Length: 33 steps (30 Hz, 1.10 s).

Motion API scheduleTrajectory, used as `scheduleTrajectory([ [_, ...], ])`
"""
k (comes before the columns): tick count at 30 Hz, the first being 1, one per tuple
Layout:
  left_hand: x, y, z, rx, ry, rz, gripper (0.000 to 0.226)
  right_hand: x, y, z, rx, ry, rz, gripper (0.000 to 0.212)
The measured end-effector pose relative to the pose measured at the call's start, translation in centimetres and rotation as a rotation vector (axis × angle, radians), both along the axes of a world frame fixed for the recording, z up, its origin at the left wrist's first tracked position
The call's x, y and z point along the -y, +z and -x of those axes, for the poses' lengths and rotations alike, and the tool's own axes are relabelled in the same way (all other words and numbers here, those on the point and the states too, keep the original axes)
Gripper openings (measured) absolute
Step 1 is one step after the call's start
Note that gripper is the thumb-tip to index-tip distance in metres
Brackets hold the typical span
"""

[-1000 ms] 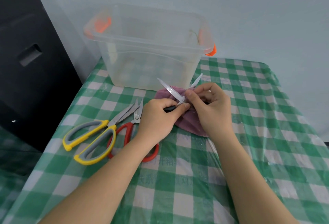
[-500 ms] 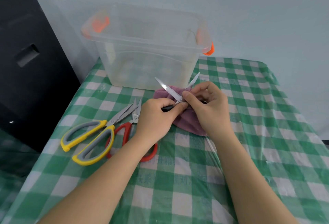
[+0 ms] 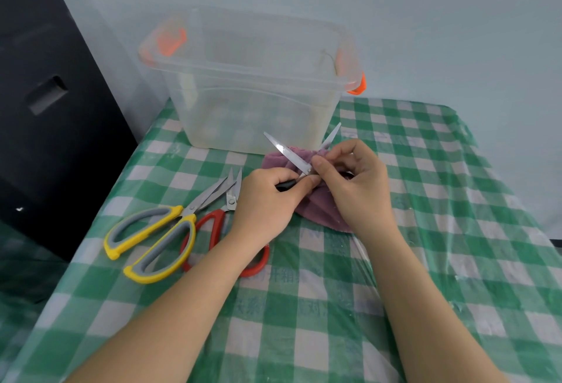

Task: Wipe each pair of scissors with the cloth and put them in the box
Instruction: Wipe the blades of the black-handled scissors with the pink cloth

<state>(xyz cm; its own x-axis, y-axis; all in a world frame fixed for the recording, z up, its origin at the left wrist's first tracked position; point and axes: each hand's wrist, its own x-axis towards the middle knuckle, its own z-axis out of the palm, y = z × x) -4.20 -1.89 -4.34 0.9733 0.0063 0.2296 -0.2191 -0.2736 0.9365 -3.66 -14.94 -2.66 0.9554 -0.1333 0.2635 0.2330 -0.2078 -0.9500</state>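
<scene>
Head view: left hand (image 3: pixel 264 200) grips the black-handled scissors (image 3: pixel 292 156) above the cloth (image 3: pixel 316 209); right hand (image 3: pixel 355 182) pinches the pivot. Wipe outward from there, fingers clear of spread edges.

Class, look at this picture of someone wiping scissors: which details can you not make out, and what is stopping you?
Head view:
- Handles of the black scissors: covered by the left hand and right hand.
- Red scissors: one loop partly under the left forearm.
- Cloth: mostly behind both hands.
- Box: cloudy walls blur its inside, so contents are unclear.
- Printed text on the tablecloth: too faint to read.
</scene>
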Motion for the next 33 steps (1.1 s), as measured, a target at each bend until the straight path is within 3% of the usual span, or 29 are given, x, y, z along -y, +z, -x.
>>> scheduleTrajectory([
  [5,-0.08,-0.39,-0.09,0.024,0.027,-0.046,0.011,-0.08,-0.19,-0.18,-0.042,-0.056,-0.087,0.015],
  [17,-0.05,-0.16,-0.02,-0.002,0.024,-0.023,0.015,0.12,-0.06,-0.10,-0.042,0.019,-0.047,0.020],
  [24,-0.10,-0.36,-0.06,0.009,0.027,-0.031,0.012,0.09,0.06,-0.05,-0.105,-0.002,-0.196,0.020],
  [33,-0.03,-0.07,-0.05,-0.017,0.017,0.020,0.017,0.21,-0.01,0.00,-0.044,0.000,-0.086,0.013],
])
